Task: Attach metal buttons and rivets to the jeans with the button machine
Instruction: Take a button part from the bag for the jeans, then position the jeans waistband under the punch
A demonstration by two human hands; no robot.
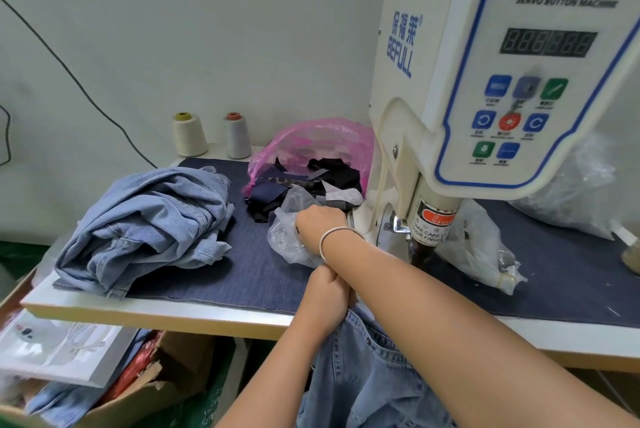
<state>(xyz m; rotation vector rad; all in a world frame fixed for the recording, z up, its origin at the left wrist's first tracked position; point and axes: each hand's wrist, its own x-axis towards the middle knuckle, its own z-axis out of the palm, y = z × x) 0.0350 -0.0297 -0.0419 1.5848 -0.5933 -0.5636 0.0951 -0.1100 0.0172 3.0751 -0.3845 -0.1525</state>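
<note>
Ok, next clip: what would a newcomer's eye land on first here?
Probably the big cream servo button machine filling the upper right, its blue-edged control panel facing the camera. Next, the two crossed forearms in the middle: the right hand, with a silver bangle on its wrist, reaches into a clear plastic bag left of the machine, while the left hand grips jeans at the table edge. A heap of light denim sits on the left.

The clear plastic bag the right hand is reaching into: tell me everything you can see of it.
The clear plastic bag is thin, crumpled and translucent. It lies slumped on the dark denim mat, left of the button machine and in front of the pink bag of fabric scraps. The right hand, a metal bangle on its wrist, rests on its open top, fingers hidden in the folds. Small pale pieces show faintly inside; what they are cannot be told.
</note>
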